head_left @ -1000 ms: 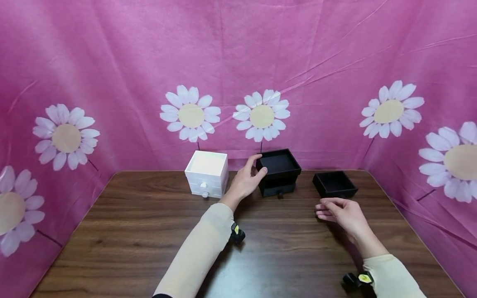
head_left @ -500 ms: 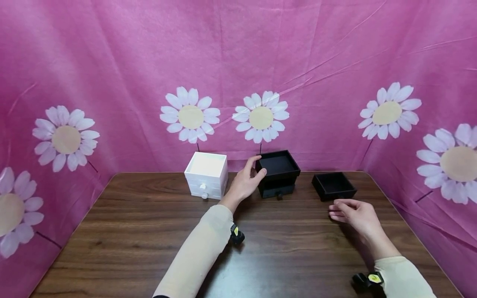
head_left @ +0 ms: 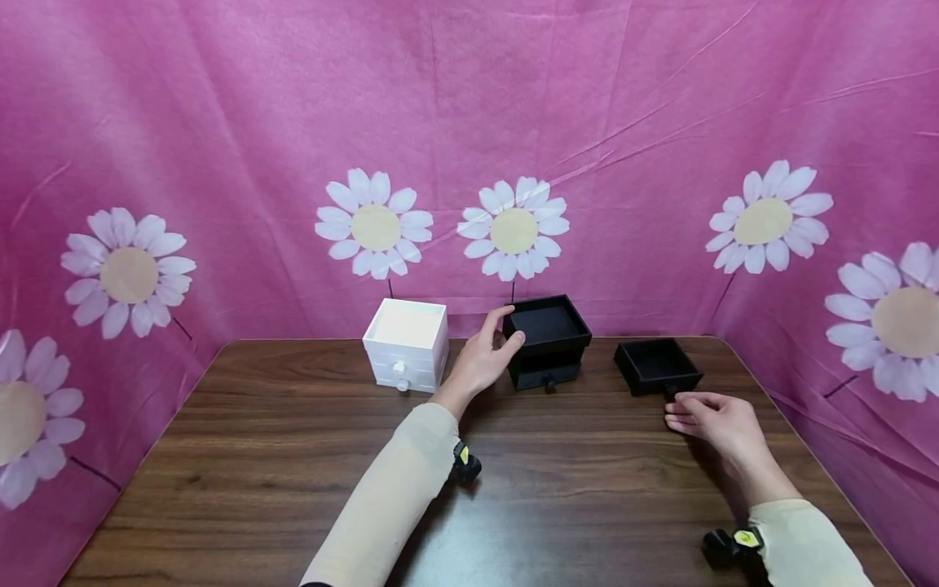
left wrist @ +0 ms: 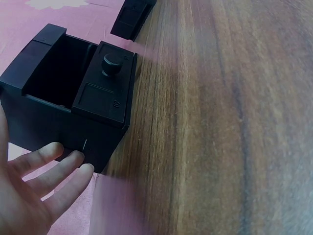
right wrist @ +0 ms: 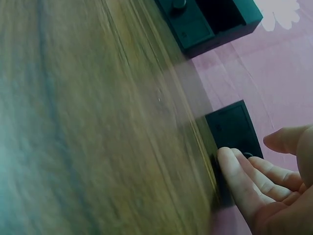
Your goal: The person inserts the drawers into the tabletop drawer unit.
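Observation:
A black drawer box [head_left: 548, 342] stands at the table's back edge with its upper bay uncovered and a knobbed lower drawer [left wrist: 105, 78] in place. My left hand [head_left: 482, 355] lies against the box's left side. In the left wrist view its straight fingers [left wrist: 68, 169] touch that side, and in the head view the thumb reaches the front top edge. To the right lies a loose black drawer [head_left: 658, 367], its knob facing forward. My right hand [head_left: 722, 424] is right at this knob. In the right wrist view its thumb stands apart from the other fingers [right wrist: 237, 166].
A white drawer box [head_left: 407, 346] with two front knobs stands left of the black one. The brown wood table [head_left: 557, 489] runs up to a pink curtain [head_left: 631, 122] printed with daisies, which closes off the back and both sides.
My right hand has moved to the right along the front of the loose black drawer, up to its knob. My left hand, the boxes and the drawer keep their places.

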Tool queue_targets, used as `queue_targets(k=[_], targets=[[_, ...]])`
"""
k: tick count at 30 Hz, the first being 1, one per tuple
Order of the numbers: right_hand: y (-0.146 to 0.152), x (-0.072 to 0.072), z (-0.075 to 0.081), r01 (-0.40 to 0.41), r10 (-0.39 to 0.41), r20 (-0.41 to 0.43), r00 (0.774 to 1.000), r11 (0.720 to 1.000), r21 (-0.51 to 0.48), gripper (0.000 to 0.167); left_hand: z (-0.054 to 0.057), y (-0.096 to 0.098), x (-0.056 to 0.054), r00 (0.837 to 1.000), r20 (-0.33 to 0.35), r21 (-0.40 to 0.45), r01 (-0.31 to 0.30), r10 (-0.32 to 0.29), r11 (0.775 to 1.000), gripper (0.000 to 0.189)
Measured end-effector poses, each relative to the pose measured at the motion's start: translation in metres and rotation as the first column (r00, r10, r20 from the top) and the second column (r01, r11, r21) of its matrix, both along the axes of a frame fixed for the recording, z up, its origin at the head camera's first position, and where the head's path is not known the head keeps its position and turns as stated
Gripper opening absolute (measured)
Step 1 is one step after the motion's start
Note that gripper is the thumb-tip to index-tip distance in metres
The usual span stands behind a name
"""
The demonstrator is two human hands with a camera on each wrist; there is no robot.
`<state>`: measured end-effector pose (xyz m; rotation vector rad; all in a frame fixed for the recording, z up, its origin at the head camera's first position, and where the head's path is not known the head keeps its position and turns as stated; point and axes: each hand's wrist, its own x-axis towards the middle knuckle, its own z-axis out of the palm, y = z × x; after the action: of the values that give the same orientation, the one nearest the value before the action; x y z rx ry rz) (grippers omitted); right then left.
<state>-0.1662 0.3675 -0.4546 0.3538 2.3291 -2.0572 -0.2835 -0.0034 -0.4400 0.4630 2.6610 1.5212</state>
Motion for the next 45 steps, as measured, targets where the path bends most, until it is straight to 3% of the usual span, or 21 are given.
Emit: queue_targets(k=[14, 26, 38, 45], targets=[[0.011, -0.014, 0.0, 0.046, -0.053, 0.092, 0.994, 0.995, 0.085, 0.053, 0.0, -0.001, 0.001, 1.0, 0.001, -0.002, 0.001, -0.001, 1.0, 0.058], [0.012, -0.027, -0.001, -0.017, 0.014, 0.152, 0.988, 1.0, 0.019, 0.063, -0.001, -0.003, 0.0, 1.0, 0.002, -0.003, -0.007, 0.007, 1.0, 0.059], [0.011, -0.031, -0.002, -0.009, 0.015, 0.171, 0.985, 0.999, -0.034, 0.043, -0.001, -0.001, 0.0, 1.0, 0.003, 0.002, 0.003, -0.003, 1.0, 0.058], [0.009, -0.027, -0.002, 0.033, -0.016, 0.159, 0.987, 0.994, -0.107, 0.02, -0.001, 0.0, -0.001, 1.0, -0.007, -0.005, -0.001, 0.001, 1.0, 0.057]])
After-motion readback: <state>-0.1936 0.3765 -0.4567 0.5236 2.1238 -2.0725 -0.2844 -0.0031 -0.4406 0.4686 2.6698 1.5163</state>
